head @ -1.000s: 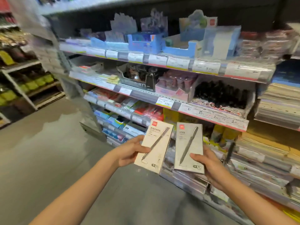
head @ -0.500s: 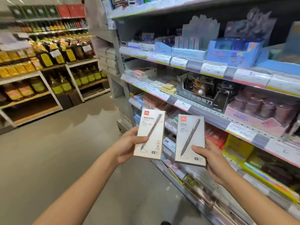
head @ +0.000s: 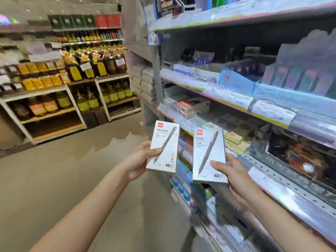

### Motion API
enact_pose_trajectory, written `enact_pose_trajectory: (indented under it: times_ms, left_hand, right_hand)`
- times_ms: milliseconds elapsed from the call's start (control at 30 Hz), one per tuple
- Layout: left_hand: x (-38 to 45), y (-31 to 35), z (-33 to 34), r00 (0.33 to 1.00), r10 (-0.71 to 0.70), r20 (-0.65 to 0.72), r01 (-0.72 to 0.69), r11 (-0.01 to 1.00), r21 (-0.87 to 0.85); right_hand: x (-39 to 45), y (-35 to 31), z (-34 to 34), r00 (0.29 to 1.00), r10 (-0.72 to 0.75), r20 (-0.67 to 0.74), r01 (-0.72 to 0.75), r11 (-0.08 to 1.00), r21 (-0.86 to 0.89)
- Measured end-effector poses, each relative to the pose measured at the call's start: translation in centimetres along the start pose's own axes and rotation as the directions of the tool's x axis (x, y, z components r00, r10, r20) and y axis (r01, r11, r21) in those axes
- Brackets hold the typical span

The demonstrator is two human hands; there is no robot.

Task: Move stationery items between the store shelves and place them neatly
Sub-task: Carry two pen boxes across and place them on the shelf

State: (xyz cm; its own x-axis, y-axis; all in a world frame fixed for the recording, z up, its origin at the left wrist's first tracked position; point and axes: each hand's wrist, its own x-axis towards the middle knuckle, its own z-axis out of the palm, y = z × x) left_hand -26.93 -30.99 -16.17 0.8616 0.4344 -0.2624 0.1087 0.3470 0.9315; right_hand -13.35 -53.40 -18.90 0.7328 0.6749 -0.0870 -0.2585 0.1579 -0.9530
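Your left hand (head: 141,157) grips one pen box (head: 163,146), your right hand (head: 231,171) another (head: 209,155), centre frame; shelves (head: 236,104) at right blurred, labels unreadable.

Two hands hold pen boxes upright in front of the stationery shelves (head: 272,113). The left hand (head: 140,159) grips the left box (head: 163,146) by its lower left edge, thumb across the front. The right hand (head: 234,171) grips the right box (head: 209,155) at its lower right corner, thumb on the front. The boxes sit side by side, apart, each printed with a slanted pen. Across the grey floor (head: 54,179), bottles (head: 91,68) fill a far rack.
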Motion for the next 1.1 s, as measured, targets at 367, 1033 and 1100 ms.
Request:
enact_pose_trajectory:
  times_ms: [367,1033,1100]
  left_hand:
    - [17.2,8.7,-8.6,0.997,0.003,0.075,-0.014,0.989,0.149]
    - [41.8,16.9,-12.1,0.949,-0.136,0.285,0.001,0.904,0.428]
    - [43.3,16.4,-11.4,0.970,-0.050,0.238,-0.074,0.872,0.484]
  right_hand:
    - [15.3,-0.3,6.8,0.993,-0.010,-0.117,0.003,0.998,-0.057]
    - [28.3,-1.6,14.2,0.876,-0.019,-0.483,0.018,1.000,-0.006]
    - [28.7,-2.0,14.3,0.860,-0.034,-0.509,0.022,0.999,-0.029]
